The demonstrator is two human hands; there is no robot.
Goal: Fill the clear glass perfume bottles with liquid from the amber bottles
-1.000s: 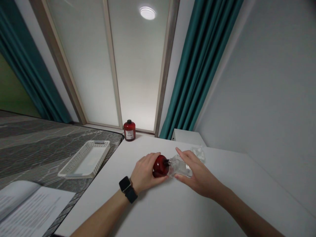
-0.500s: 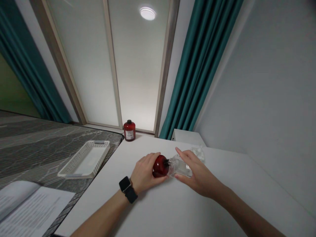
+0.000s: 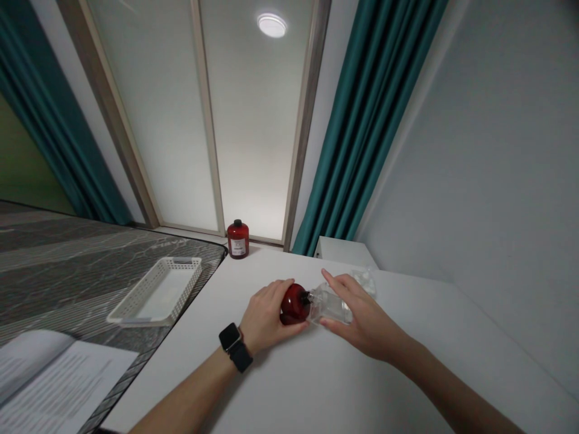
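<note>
A dark red round bottle (image 3: 294, 304) lies tipped over on the white table (image 3: 316, 386), and my left hand (image 3: 265, 316) is wrapped round it. Its neck meets a clear plastic container (image 3: 332, 306), which my right hand (image 3: 362, 316) cups with thumb and fingers on either side. The two hands sit close together near the table's middle. A black watch is on my left wrist.
A second red bottle with a black cap (image 3: 237, 239) stands at the table's far edge by the window. A white slotted tray (image 3: 158, 292) rests on the dark striped surface to the left, with open paper sheets (image 3: 54, 386) nearer. A small clear packet (image 3: 364, 278) lies behind my right hand.
</note>
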